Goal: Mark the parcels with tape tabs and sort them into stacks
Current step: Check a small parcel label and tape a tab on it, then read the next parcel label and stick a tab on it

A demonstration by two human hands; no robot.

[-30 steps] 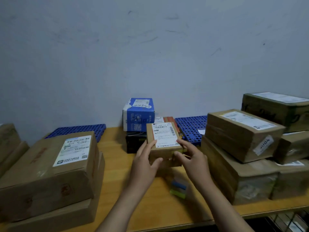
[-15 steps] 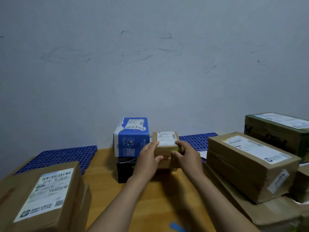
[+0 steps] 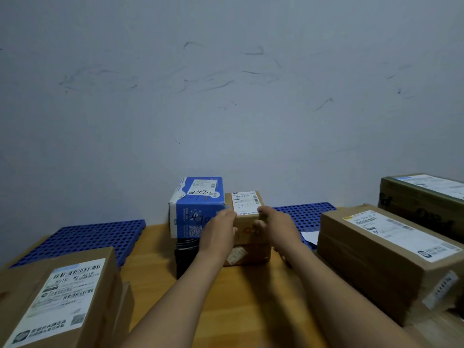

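Your left hand point(image 3: 218, 229) and right hand point(image 3: 279, 227) grip the small box point(image 3: 247, 203) at 12 o'clock, seemingly to seat it squarely on its stack.

One wide-angle camera, worn on the person's head, looks forward and a little downward. It faces a scuffed grey wall point(image 3: 226, 96) that fills the upper half. The table point(image 3: 155, 252) lies close below. Both forearms enter from the bottom edge, and the left hand point(image 3: 218, 229) and right hand point(image 3: 278, 227) hold a small parcel point(image 3: 247, 204) at mid-frame.
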